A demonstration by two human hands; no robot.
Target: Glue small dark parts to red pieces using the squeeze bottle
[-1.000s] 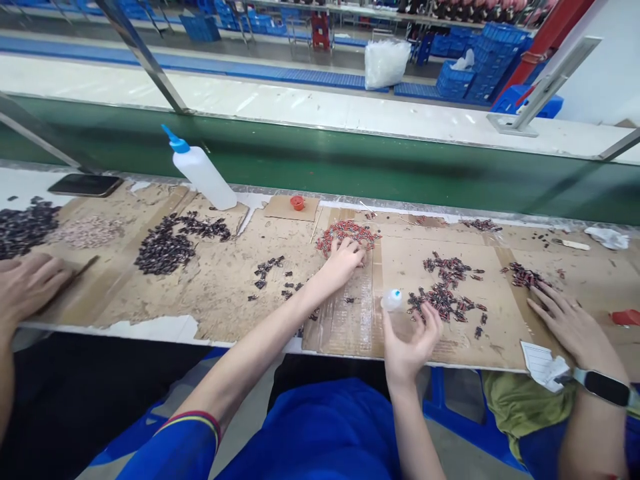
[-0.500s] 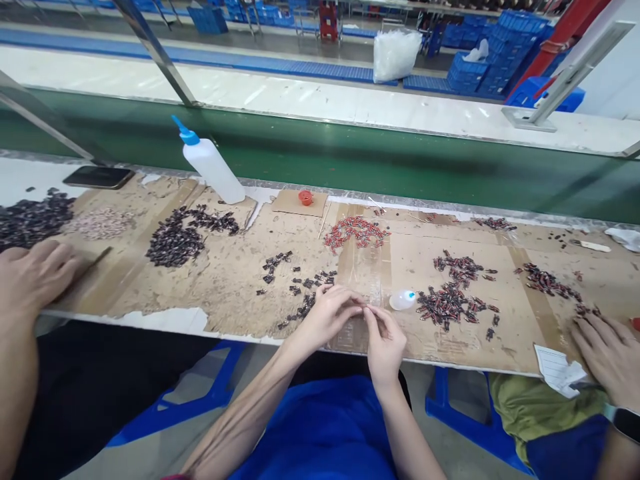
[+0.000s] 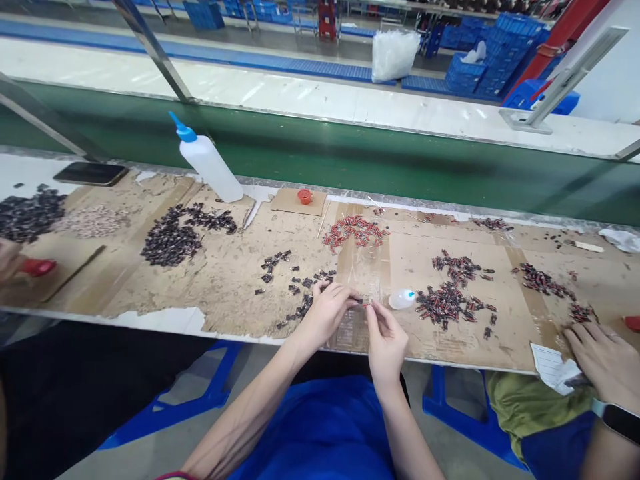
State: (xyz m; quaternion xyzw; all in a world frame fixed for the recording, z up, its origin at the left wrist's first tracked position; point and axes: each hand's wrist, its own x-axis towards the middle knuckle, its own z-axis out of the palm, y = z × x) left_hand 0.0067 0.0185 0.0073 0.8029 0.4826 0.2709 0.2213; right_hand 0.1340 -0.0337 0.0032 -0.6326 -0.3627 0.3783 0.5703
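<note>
My left hand pinches a small black part at its fingertips, just above the cardboard near the table's front edge. Close beside it, my right hand pinches a tiny red part; whether the two parts touch is too small to make out. Loose black parts lie left of and partly behind my left hand. Beyond both hands is a pile of small red parts. A small bottle with a blue tip lies right of my right hand, next to a heap of black-and-red pieces.
A tall white bottle leans at the back left. Near it are a black pile and a red cap-like dish. Co-workers' hands are at the far left and right. A green strip runs behind the table.
My fingertips have parted slightly, so the black part now shows between them. The left co-worker's hand has drawn back leftward, with a red object now visible beside it.
</note>
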